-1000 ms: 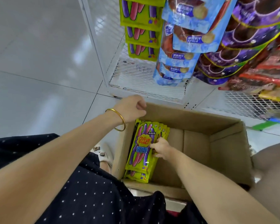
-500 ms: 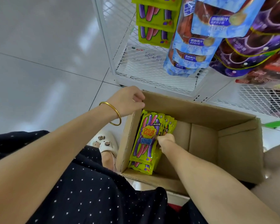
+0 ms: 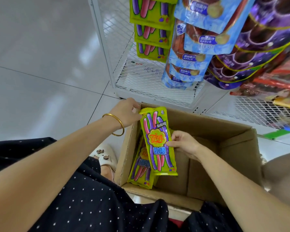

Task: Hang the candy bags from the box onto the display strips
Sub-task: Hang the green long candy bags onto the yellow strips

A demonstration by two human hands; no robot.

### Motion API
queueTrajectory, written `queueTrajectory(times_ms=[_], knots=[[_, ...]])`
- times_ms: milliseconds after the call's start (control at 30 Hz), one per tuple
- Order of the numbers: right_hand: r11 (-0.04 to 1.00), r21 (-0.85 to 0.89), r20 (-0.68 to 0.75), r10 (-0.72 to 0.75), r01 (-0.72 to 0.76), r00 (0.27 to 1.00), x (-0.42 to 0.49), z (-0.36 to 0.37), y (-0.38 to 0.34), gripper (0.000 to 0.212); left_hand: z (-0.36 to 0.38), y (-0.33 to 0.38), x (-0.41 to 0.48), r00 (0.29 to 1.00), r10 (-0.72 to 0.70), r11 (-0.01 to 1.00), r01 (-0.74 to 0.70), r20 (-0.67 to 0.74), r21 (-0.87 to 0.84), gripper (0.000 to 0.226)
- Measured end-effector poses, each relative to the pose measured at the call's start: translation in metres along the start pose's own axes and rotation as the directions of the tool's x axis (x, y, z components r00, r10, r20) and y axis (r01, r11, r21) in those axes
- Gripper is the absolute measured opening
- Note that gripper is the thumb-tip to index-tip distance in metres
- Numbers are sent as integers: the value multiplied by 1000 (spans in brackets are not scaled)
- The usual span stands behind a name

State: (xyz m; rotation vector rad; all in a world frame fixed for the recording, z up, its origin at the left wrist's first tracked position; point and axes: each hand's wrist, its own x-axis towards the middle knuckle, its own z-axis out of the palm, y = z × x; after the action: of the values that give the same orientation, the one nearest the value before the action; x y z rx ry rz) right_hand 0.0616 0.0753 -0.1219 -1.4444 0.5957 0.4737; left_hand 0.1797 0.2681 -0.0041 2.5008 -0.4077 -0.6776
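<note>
**One candy bag up out of the box**

Head view: My right hand [image 3: 182, 144] pinches the side of a green candy bag [image 3: 157, 141] and holds it up over the box [image 3: 233, 141]. My left hand [image 3: 126, 113] pinches the bag's top corner, by the box's far edge. Under the bag, more green bags [image 3: 141, 171] lie in the box. Past my hands, hung bags [image 3: 151, 30] fill the white rack [image 3: 107, 47].

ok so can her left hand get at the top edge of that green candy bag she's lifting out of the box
Probably yes. The left hand sits at the box corner, right beside the top edge of the green candy bag, with nothing between them. The right hand holds the bag mid-length, leaving the top free.
</note>
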Motion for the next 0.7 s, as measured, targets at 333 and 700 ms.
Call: queueTrajectory(times_ms=[333, 700], knots=[[936, 81, 80, -349, 343, 934, -74, -19, -99, 21, -23, 60, -24, 991, 126, 740, -131, -55, -660, 18], [224, -481, -115, -975, 848, 192, -201, 46, -300, 34, -191, 148, -114, 882, 346, 707, -469, -319, -530, 22]])
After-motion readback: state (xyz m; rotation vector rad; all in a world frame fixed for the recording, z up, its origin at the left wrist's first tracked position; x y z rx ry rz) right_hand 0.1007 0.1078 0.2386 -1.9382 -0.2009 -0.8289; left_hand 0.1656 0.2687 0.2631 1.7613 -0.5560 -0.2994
